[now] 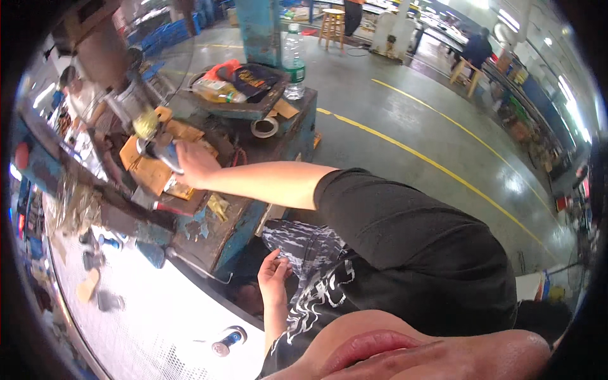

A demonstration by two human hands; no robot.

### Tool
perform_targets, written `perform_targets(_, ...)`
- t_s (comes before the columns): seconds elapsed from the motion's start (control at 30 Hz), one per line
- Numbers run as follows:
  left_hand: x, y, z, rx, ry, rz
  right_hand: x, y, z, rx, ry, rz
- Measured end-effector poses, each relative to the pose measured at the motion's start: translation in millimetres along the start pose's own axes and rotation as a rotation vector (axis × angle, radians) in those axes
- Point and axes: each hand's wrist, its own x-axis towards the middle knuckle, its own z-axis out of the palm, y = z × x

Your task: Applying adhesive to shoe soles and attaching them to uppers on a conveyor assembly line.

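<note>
- Gripping a dark, pale-edged piece [166, 154] by its near end with the right hand [197, 166], among tan boards [143, 170], just below a yellowish-tipped machine head [146, 125] at the worktop [282, 144].
- Holding the left hand [273, 278] low near patterned trousers [304, 244], loosely curled and apparently empty.
- Apparently at the stage of positioning the piece; hard to tell whether touching the head.
- Probably calling next for a steady grip, with fingertips clear of the head.

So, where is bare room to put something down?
The widest bare patch is on the white surface, between the blue item and the loose pieces. A smaller one seems free on the bench, between the yellow scrap and the front edge. It is crowded around the right hand and tan blocks, and on the tray.
</note>
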Motion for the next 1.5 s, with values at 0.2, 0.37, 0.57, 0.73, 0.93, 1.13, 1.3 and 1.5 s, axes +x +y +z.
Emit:
perform_targets(0.2,21.9,-19.6,-1.0,0.301,-0.117,0.14,-3.5,26.4,-11.9,-0.023,0.256,-0.142)
perform_targets(0.37,15.0,-22.1,-4.1,0.323,-0.026,0.263,13.6,44.6,10.9,-0.162,-0.001,-0.116)
perform_targets(0.57,12.4,-21.9,-3.0,0.618,0.006,0.309,23.3,51.8,24.0,-0.109,0.036,-0.228)
perform_targets(0.73,14.3,-19.4,-0.6,0.67,-0.128,0.334,26.2,61.3,17.6,-0.128,0.099,-0.216)
perform_targets(0.93,9.0,-30.7,1.3,0.738,-0.099,0.37,15.3,52.8,10.7,0.13,0.138,-0.16)
perform_targets(1.13,16.7,-33.7,4.8,0.739,-0.161,0.313,11.9,53.6,6.2,0.184,0.13,-0.122)
perform_targets(1.3,28.9,-51.4,-1.6,0.729,-0.117,0.344,34.4,58.1,6.4,0.234,0.145,-0.174)
perform_targets(1.5,41.9,-47.7,11.3,0.83,-0.097,0.404,93.2,90.6,-24.0,0.159,0.03,-0.409)
